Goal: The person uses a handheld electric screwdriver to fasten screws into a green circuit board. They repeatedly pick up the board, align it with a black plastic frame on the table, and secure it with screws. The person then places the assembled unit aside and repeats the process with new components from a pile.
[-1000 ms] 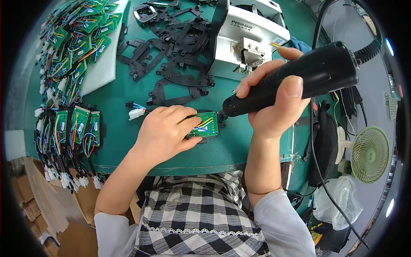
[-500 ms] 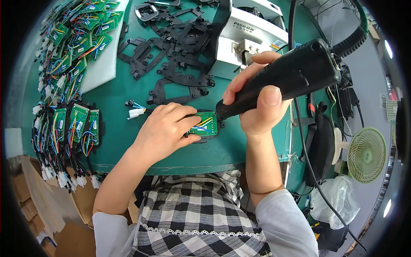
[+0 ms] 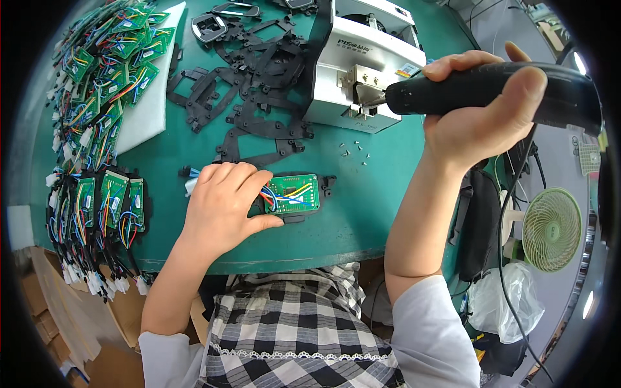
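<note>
My left hand (image 3: 223, 210) is closed on the left end of a green circuit board (image 3: 299, 195) with coloured wires, thumb along its near side. The board lies in a black plastic frame (image 3: 328, 186) flat on the table; my palm and fingers hide the frame's left part. Wrapped in my right hand (image 3: 475, 132) is a black electric screwdriver (image 3: 479, 90), tilted nearly level. Its bit points left and reaches the metal outlet on the front of a white screw feeder (image 3: 362, 55); whether a screw sits on the bit I cannot tell.
Several small screws (image 3: 346, 154) lie loose on the green table (image 3: 343, 226) before the feeder. Black plastic frames (image 3: 265, 123) pile up behind my left hand. Wired boards (image 3: 115, 194) are heaped at the left, partly on white foam (image 3: 145, 119). A green fan (image 3: 552, 227) stands right.
My right hand has carried the screwdriver from the board's right end up and right to the feeder. My left hand has slid slightly left, its fingers off the board's middle.
</note>
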### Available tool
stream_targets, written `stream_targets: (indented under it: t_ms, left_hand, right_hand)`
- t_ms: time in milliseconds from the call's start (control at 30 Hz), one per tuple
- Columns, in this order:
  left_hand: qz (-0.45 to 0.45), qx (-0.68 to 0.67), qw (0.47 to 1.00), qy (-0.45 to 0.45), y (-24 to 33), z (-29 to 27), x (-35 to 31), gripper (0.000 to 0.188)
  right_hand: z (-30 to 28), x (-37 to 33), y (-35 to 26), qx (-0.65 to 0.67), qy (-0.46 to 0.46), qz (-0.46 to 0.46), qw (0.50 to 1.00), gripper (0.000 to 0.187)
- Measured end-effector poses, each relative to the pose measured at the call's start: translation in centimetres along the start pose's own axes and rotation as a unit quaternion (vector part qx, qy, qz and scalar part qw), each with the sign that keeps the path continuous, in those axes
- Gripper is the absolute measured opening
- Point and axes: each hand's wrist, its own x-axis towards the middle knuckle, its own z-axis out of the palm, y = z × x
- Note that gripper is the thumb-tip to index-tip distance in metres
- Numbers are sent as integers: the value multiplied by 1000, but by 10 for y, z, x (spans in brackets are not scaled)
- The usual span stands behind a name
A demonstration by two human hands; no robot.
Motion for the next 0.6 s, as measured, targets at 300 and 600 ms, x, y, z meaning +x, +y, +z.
stream_targets:
  t_ms: [300, 600]
  left_hand:
    - [-23, -36, 999, 29, -1, 9, 4, 58]
    - [-8, -25, 999, 48, -6, 15, 1, 59]
  right_hand:
    - [20, -13, -3, -34, -13, 53, 998, 66]
    - [-6, -82, -31, 59, -115, 220, 967, 69]
